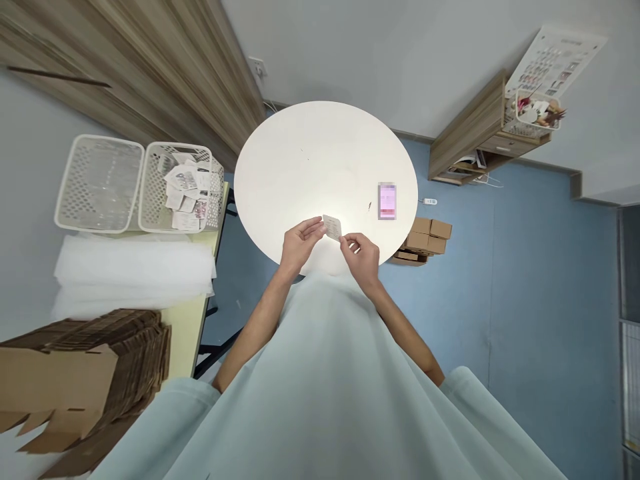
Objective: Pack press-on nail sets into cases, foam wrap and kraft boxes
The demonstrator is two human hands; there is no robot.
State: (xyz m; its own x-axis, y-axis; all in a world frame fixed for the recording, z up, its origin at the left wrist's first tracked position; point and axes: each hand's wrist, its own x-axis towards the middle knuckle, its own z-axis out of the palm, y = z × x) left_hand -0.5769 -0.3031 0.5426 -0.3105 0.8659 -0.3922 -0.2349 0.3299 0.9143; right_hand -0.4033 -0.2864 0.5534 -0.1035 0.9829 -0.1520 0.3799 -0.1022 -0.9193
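Note:
A small pale card with fine printed lines (333, 228) is held between my two hands above the near edge of the round white table (320, 147). My left hand (301, 244) has its fingers and thumb closed at the card's left edge. At the lower right corner, the thumb and forefinger of my right hand (362, 259) pinch the card. The printing is too small to read. A phone with a blurred pink screen (387, 201) lies on the right side of the tabletop, and a small dark item (370, 206) is just left of it.
To the left, a side table (187, 333) bears two white plastic baskets, one with printed packets (185, 190), a white foam roll (135, 267) and stacked flat cardboard (135, 360). Small brown boxes (430, 235) are at right. A wooden cabinet (470, 133) stands against the far wall.

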